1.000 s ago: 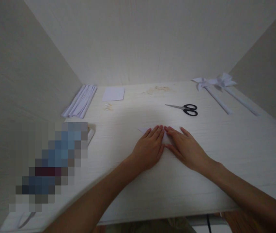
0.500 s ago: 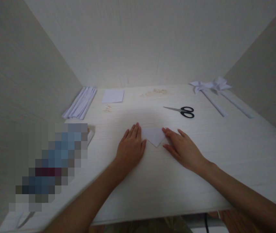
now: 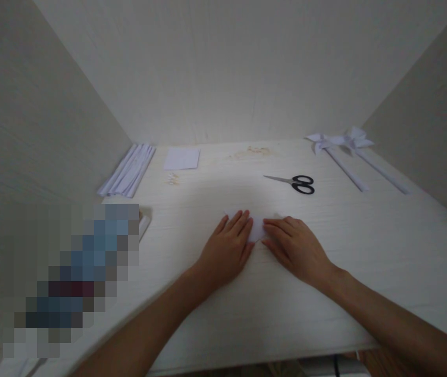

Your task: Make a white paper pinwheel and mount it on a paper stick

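Observation:
A small folded piece of white paper (image 3: 258, 228) lies flat on the table, mostly covered by my hands. My left hand (image 3: 229, 241) rests on its left part, palm down, with the fingers stretched out. At the paper's right edge, the fingertips of my right hand (image 3: 296, 243) touch down, its fingers extended and the thumb a little apart below them. Beyond the right hand lie scissors (image 3: 304, 184) with black handles, blades pointing left.
At the back left are a bundle of white paper strips or tubes (image 3: 127, 170), a square white paper stack (image 3: 182, 158) and small pale bits (image 3: 172, 179). Two white paper flowers on stems (image 3: 347, 167) lie at the back right. A blurred-out object (image 3: 86, 262) is at left. Walls enclose the table.
My left hand has slid right over the paper, hiding more of it and closing the gap to the right hand. My right hand has barely moved.

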Available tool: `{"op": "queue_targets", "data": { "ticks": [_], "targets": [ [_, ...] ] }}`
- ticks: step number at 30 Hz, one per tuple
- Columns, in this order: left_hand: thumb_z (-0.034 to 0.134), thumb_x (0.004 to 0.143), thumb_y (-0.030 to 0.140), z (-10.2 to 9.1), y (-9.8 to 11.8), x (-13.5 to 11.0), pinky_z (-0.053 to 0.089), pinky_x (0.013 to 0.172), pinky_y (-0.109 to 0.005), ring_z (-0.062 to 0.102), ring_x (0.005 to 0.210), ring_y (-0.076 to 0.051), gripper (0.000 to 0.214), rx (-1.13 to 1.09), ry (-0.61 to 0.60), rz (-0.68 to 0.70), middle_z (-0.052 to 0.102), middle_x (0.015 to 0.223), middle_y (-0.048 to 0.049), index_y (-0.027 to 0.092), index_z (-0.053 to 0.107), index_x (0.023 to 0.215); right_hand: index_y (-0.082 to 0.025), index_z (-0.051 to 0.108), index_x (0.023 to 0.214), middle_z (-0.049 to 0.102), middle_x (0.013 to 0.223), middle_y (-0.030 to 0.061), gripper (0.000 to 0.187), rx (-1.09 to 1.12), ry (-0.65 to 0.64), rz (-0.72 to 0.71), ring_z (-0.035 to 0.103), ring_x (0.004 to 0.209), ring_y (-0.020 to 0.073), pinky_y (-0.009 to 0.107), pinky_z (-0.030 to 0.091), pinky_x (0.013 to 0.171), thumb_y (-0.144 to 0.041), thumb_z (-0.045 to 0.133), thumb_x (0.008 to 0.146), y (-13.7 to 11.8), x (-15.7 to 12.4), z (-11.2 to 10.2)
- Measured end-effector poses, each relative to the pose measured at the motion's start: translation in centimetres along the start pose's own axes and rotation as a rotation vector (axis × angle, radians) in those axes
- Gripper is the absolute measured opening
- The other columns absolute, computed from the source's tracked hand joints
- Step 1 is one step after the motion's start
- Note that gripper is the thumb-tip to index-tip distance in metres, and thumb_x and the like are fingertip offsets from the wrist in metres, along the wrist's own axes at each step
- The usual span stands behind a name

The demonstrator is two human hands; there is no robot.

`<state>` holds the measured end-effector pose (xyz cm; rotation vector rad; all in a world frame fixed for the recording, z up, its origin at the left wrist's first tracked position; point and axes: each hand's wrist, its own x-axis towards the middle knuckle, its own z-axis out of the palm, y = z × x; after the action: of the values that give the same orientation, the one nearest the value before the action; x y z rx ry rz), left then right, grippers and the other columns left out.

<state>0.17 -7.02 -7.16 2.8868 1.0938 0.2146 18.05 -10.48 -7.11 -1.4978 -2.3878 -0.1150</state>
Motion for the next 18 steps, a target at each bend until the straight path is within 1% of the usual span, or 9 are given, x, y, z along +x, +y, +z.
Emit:
{"op": "queue_targets", "data": {
  "ticks": [2, 4, 7, 9, 11, 14, 16, 18],
  "targets": [
    [0.022, 0.087, 0.033, 0.2, -0.1, 0.0, 0.019, 0.104, -0.039, 0.020, 0.128, -0.019, 0.048, -0.031, -0.008, 0.008, 0.027, 0.138, -0.0107, 0.010, 0.031, 0.128, -0.009, 0.046, 0.118, 0.047, 0.125, 0.0138, 0.042, 0.035, -0.021, -0.053, 0.044, 0.112, 0.0235, 0.041, 0.040, 0.089, -0.034, 0.036, 0.085, 0.1, 0.0, 0.2],
    [0.023, 0.087, 0.033, 0.2, -0.3, 0.0, 0.018, 0.104, -0.039, 0.018, 0.128, -0.019, 0.049, -0.047, -0.012, 0.006, 0.027, 0.138, -0.0099, 0.010, 0.028, 0.129, -0.006, 0.034, 0.127, 0.035, 0.134, 0.0149, 0.051, 0.035, -0.080, -0.089, 0.032, 0.122, 0.0224, 0.041, 0.034, 0.097, -0.037, 0.035, 0.085, 0.2, 0.1, 0.5],
    [0.025, 0.086, 0.037, 0.0, -0.8, 0.1, 0.017, 0.103, -0.043, 0.015, 0.129, -0.024, 0.050, -0.049, -0.024, -0.031, 0.025, 0.139, -0.0071, 0.015, 0.029, 0.130, -0.005, 0.028, 0.130, 0.028, 0.137, 0.0159, 0.059, 0.006, -0.156, -0.071, 0.026, 0.126, 0.0221, 0.041, 0.029, 0.100, -0.042, 0.034, 0.084, 0.4, -0.1, 0.9],
    [0.027, 0.084, 0.044, -0.2, -1.1, 0.1, 0.017, 0.101, -0.049, 0.013, 0.128, -0.029, 0.052, -0.038, -0.033, -0.082, 0.024, 0.140, -0.0058, 0.019, 0.030, 0.129, -0.005, 0.028, 0.131, 0.026, 0.137, 0.0169, 0.062, -0.001, -0.159, -0.033, 0.024, 0.127, 0.0225, 0.041, 0.028, 0.101, -0.045, 0.035, 0.083, 0.4, -0.3, 1.0],
    [0.030, 0.081, 0.050, -0.2, -1.3, 0.1, 0.016, 0.100, -0.052, 0.012, 0.128, -0.031, 0.058, -0.022, -0.036, -0.137, 0.022, 0.140, -0.0080, 0.019, 0.030, 0.130, -0.005, 0.028, 0.130, 0.025, 0.137, 0.0180, 0.064, -0.004, -0.143, 0.004, 0.024, 0.126, 0.0235, 0.041, 0.029, 0.100, -0.046, 0.037, 0.082, 0.2, -0.6, 1.0],
    [0.030, 0.078, 0.055, 0.1, -1.5, 0.0, 0.014, 0.100, -0.051, 0.012, 0.129, -0.030, 0.067, 0.004, -0.015, -0.195, 0.018, 0.140, -0.0154, 0.013, 0.027, 0.130, -0.003, 0.034, 0.127, 0.031, 0.134, 0.0198, 0.060, -0.008, -0.096, 0.043, 0.029, 0.124, 0.0260, 0.042, 0.032, 0.098, -0.043, 0.040, 0.082, 0.1, -0.6, 0.9],
    [0.029, 0.078, 0.055, 0.3, -1.5, 0.0, 0.013, 0.101, -0.050, 0.012, 0.129, -0.029, 0.069, 0.012, -0.001, -0.201, 0.017, 0.140, -0.0176, 0.011, 0.026, 0.131, -0.003, 0.044, 0.120, 0.039, 0.129, 0.0200, 0.051, 0.014, -0.042, 0.063, 0.037, 0.120, 0.0267, 0.042, 0.035, 0.096, -0.038, 0.041, 0.083, 0.1, -0.4, 0.8],
    [0.028, 0.079, 0.055, 0.4, -1.5, 0.0, 0.013, 0.101, -0.050, 0.011, 0.129, -0.029, 0.068, 0.009, 0.001, -0.184, 0.016, 0.140, -0.0167, 0.012, 0.025, 0.131, -0.007, 0.054, 0.107, 0.050, 0.121, 0.0177, 0.038, 0.077, 0.025, 0.082, 0.046, 0.111, 0.0256, 0.041, 0.040, 0.091, -0.034, 0.042, 0.083, 0.3, -0.2, 0.7]
  ]
}}
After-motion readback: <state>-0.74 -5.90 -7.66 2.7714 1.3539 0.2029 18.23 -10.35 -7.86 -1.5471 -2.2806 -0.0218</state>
